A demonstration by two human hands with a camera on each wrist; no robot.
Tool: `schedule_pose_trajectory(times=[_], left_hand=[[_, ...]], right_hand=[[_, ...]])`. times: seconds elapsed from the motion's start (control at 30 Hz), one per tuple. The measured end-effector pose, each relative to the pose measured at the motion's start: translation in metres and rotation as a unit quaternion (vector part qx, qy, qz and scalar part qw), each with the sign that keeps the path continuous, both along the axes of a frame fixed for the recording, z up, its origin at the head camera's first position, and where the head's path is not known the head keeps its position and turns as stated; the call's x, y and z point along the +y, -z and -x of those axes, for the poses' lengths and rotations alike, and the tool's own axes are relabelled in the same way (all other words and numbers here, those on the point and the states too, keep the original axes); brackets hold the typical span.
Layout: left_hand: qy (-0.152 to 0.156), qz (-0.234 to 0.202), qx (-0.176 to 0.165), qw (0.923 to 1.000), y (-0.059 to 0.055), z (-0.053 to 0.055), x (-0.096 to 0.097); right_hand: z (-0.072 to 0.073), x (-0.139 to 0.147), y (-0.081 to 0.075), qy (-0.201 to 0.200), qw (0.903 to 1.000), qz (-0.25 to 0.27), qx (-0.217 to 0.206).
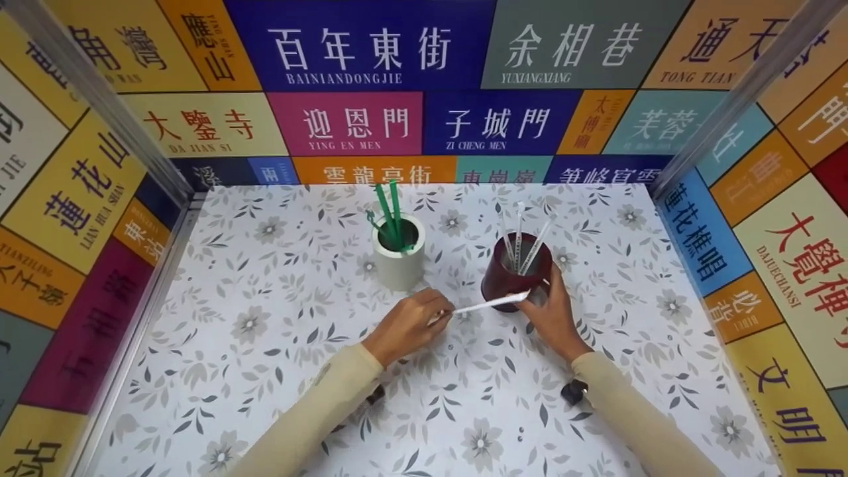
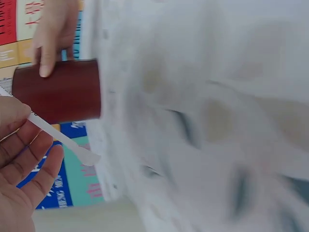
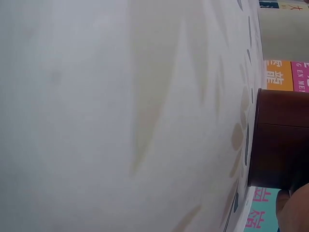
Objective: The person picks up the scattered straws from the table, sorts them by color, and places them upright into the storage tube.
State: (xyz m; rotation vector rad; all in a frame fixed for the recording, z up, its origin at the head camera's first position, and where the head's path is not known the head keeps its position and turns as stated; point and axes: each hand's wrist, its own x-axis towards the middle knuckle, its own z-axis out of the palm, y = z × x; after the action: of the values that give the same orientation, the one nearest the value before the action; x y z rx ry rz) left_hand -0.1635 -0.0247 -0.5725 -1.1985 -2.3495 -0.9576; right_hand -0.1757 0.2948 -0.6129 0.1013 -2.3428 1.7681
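My left hand [image 1: 411, 324] pinches a thin white stick [image 2: 58, 133] with a flat, flared end, like a paper-wrapped straw. In the head view this stick slants up to the right, its far end overlapping the front of a dark red cup [image 1: 497, 285]. Around the right side of that cup, which stands upright, my right hand [image 1: 556, 318] has its thumb and fingers. Several similar pale sticks [image 1: 519, 242] with dark print lean inside the cup. The right wrist view catches the cup's lower wall [image 3: 280, 140] and part of a finger [image 3: 293, 212].
A white cup [image 1: 399, 268] with several green sticks [image 1: 392, 215] stands left of the red one, beyond my left hand. Both cups are on a white table [image 1: 265, 397] with a floral print. Colourful panels with lettering [image 1: 344, 122] rise at the back and sides.
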Motion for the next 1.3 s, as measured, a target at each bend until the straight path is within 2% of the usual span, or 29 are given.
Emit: schedule_pose_trajectory(times=[0.13, 0.3, 0.4, 0.53, 0.73, 0.87, 1.03, 1.17, 1.3], left_hand=[[0.008, -0.043, -0.023, 0.9988, -0.018, 0.011, 0.02], [0.022, -0.087, -0.051, 0.9947, -0.045, 0.022, 0.043], [0.038, -0.111, -0.068, 0.9908, -0.061, 0.029, 0.055], [0.055, -0.143, -0.073, 0.9855, -0.079, 0.04, 0.07], [0.048, -0.211, -0.091, 0.9721, -0.097, 0.054, 0.091], [0.035, -0.243, -0.126, 0.9612, -0.097, 0.061, 0.105], [0.022, -0.249, -0.162, 0.9545, -0.082, 0.064, 0.118], [0.005, -0.237, -0.159, 0.9584, -0.067, 0.066, 0.126], [-0.02, -0.221, -0.15, 0.9634, -0.053, 0.066, 0.132]], right_hand=[[-0.002, -0.003, -0.004, 0.009, 0.9997, -0.019, -0.013], [-0.01, -0.011, -0.022, 0.009, 0.9997, -0.017, -0.017], [-0.006, -0.008, -0.017, 0.006, 0.9997, -0.018, -0.013], [-0.001, -0.003, -0.004, 0.006, 0.9999, -0.013, -0.002], [-0.011, -0.012, -0.026, 0.003, 1.0, -0.006, 0.004], [-0.013, -0.014, -0.03, 0.008, 0.9999, -0.01, 0.011], [-0.011, -0.014, -0.028, 0.002, 0.9999, -0.007, 0.012], [-0.008, -0.012, -0.021, -0.001, 0.9999, 0.001, 0.015], [-0.003, -0.005, -0.008, 0.001, 0.9999, -0.002, 0.013]])
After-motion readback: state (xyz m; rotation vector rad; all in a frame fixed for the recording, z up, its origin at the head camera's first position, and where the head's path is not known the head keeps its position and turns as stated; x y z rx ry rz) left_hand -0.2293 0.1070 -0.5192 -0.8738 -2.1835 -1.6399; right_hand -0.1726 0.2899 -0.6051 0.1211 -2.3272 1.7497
